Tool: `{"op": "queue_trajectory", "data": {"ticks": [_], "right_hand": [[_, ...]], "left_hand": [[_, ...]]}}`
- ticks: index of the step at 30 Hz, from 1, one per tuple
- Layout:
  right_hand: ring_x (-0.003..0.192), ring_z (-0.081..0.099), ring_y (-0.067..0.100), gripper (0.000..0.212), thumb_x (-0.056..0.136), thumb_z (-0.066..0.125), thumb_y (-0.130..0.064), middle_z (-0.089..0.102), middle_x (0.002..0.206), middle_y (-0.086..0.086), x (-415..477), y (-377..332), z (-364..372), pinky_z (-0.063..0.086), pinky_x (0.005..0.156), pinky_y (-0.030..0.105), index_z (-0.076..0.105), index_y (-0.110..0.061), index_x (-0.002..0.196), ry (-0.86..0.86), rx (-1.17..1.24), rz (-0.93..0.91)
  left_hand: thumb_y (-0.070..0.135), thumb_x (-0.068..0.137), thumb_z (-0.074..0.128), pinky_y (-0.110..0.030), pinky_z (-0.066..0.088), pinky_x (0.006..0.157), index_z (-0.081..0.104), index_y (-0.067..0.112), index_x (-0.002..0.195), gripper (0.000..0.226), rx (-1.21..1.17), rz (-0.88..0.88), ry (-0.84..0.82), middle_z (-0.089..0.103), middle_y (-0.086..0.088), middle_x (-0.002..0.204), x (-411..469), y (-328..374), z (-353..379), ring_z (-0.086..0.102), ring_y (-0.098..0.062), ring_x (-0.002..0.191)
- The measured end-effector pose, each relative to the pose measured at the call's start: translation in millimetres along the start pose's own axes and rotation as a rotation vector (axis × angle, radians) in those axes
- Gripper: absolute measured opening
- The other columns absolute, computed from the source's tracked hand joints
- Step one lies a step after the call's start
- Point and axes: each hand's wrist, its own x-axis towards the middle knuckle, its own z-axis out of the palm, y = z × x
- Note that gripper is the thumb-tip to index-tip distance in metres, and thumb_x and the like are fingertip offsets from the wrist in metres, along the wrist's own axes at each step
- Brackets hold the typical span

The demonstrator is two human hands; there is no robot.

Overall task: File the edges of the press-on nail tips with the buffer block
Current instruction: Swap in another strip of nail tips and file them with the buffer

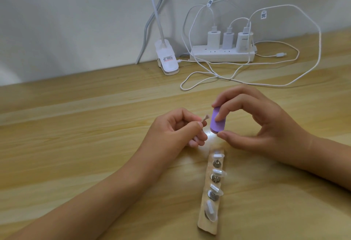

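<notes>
One tiny nail tip (205, 119) sits on a little stick. The left hand (176, 131) pinches it in curled fingers so its edge pokes out. Just beside it is the purple buffer block (215, 124) — the right hand (262, 125) grips it by both ends, so its side is free to rub. Four more tips (216, 190) wait on a wooden strip (204, 224) — close by, easy to reach.

Four nail tips (219, 172) on the strip (207, 226) — one buffer block (272, 125), three chargers (228, 40)
</notes>
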Motion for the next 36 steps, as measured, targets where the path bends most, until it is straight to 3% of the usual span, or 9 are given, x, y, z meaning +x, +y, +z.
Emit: {"op": "queue_trajectory", "data": {"ticks": [3,6,9,12,17,24,29,36], "right_hand": [[0.107,0.057,0.016,0.018,0.085,0.073,-0.019,0.057,0.110,0.009,-0.7,-2.0,0.8,0.040,0.095,0.021,0.065,-0.006,0.095,0.016,-0.084,-0.062],[0.111,0.055,0.016,0.017,0.086,0.068,-0.019,0.057,0.114,0.010,-1.6,-3.5,0.5,0.040,0.096,0.022,0.063,-0.005,0.094,0.014,-0.104,-0.132],[0.117,0.056,0.020,0.026,0.084,0.069,-0.017,0.055,0.121,0.007,-2.4,-2.1,0.8,0.043,0.099,0.027,0.053,-0.015,0.104,0.064,0.006,-0.111],[0.119,0.056,0.024,0.040,0.084,0.068,-0.014,0.052,0.123,0.008,-1.1,-0.6,1.0,0.044,0.101,0.029,0.045,-0.018,0.116,0.111,0.119,-0.074],[0.113,0.057,0.017,0.018,0.087,0.067,-0.019,0.057,0.116,0.009,-1.2,1.6,-1.0,0.040,0.098,0.025,0.064,-0.009,0.101,0.008,-0.057,-0.103],[0.108,0.058,0.016,0.017,0.085,0.068,-0.017,0.057,0.112,0.009,-1.4,-1.4,0.6,0.042,0.095,0.023,0.065,-0.006,0.097,-0.035,-0.073,-0.120],[0.108,0.058,0.018,0.019,0.086,0.067,-0.019,0.058,0.110,0.008,0.1,-1.3,-0.8,0.042,0.096,0.025,0.063,-0.007,0.100,0.011,-0.071,-0.089],[0.109,0.058,0.017,0.021,0.085,0.067,-0.018,0.059,0.110,0.008,-0.2,-0.2,-0.2,0.042,0.096,0.026,0.064,-0.008,0.103,0.005,-0.063,-0.089]], "left_hand": [[0.010,0.070,0.059,-0.016,0.048,0.056,0.061,0.009,0.078,0.008,-0.026,-0.003,-0.003,0.067,-0.001,0.063,-0.2,1.3,1.4,0.057,-0.008,0.052],[0.007,0.077,0.058,-0.018,0.050,0.058,0.061,0.011,0.078,0.005,-0.045,0.030,-0.021,0.068,0.001,0.071,0.0,1.1,1.4,0.059,-0.009,0.059],[0.005,0.088,0.063,-0.020,0.054,0.067,0.067,0.008,0.087,0.005,-0.005,0.052,-0.029,0.071,0.009,0.079,-0.2,0.0,0.9,0.062,-0.006,0.070],[0.008,0.091,0.063,-0.018,0.053,0.067,0.071,0.004,0.093,0.009,0.033,0.061,-0.020,0.070,0.011,0.075,-0.5,-0.4,0.7,0.061,-0.003,0.070],[0.011,0.091,0.063,-0.016,0.048,0.060,0.068,0.002,0.085,0.012,0.034,0.045,-0.037,0.064,0.001,0.064,-1.8,1.9,1.0,0.057,-0.006,0.057],[0.008,0.089,0.065,-0.012,0.041,0.053,0.062,0.013,0.073,0.017,0.096,0.039,0.015,0.056,0.007,0.054,-0.6,0.7,0.9,0.048,-0.002,0.048],[0.027,0.074,0.067,-0.016,0.035,0.052,0.065,0.017,0.070,0.011,0.125,0.038,0.039,0.050,0.007,0.053,-0.2,0.0,1.6,0.040,-0.007,0.050],[0.030,0.072,0.066,-0.019,0.027,0.049,0.065,0.018,0.070,0.013,0.130,0.029,0.050,0.046,0.008,0.055,-1.0,1.6,1.2,0.034,-0.008,0.053]]}}
